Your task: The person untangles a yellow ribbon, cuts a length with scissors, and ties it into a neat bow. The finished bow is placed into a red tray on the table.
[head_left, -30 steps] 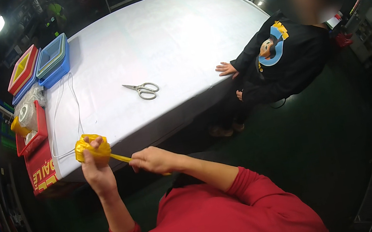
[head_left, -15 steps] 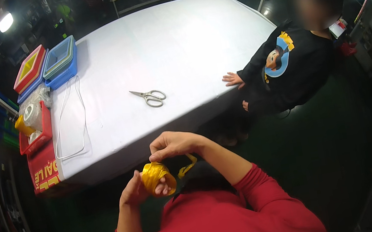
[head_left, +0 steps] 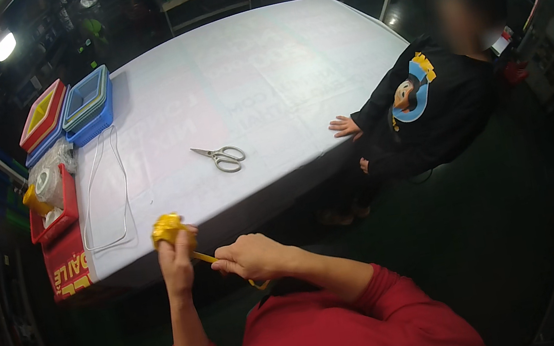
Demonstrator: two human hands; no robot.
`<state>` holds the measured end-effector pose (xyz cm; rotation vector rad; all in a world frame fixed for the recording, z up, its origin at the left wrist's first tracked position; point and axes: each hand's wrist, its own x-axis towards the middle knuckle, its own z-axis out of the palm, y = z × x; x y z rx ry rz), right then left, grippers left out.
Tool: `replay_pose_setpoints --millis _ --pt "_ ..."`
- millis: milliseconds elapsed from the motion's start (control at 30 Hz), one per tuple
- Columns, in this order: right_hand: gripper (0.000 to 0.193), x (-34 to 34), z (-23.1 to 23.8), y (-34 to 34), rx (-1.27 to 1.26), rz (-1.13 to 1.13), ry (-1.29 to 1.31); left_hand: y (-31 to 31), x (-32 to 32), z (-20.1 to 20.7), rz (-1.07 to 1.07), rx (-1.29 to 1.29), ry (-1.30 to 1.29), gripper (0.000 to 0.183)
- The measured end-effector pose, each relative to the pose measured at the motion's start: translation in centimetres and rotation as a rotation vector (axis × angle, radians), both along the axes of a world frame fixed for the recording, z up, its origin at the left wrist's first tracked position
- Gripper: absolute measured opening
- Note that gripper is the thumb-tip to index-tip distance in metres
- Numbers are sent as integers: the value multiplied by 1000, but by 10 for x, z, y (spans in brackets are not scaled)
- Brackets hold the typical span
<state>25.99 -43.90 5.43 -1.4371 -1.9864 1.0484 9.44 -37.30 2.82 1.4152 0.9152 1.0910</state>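
Note:
My left hand (head_left: 178, 260) is closed around a roll of shiny yellow plastic twine (head_left: 167, 228), held up beside the table's near edge. From the roll a flat yellow strand runs across to my right hand (head_left: 253, 256), whose fingers pinch it. A loose tail of the strand hangs below that hand. Metal scissors (head_left: 220, 158) lie on the white-covered table (head_left: 225, 79), slightly spread, with their points to the left. Neither hand touches them.
Nested plastic baskets (head_left: 88, 106) stand at the table's far left. Nearer is a red basket (head_left: 64, 217) with rolls of twine. A white cord loop (head_left: 105, 194) lies beside it. At right, a person in black (head_left: 427, 104) rests a hand on the table edge.
My left hand has moved left and up with the twine roll. My right hand has dropped lower and is drawing a strand taut away from the roll.

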Motion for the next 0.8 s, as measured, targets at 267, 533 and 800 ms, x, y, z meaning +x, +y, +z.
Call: replay_pose_setpoints --millis 267,533,800 --pt "31 69 3 40 -292 168 466 -21 33 1 -879 -575 -382 36" --pt "32 105 -54 56 -543 99 1042 -11 57 -13 -881 -712 -939 31" --pt "33 102 -67 46 -17 -67 488 19 110 17 -82 -366 -869 16"
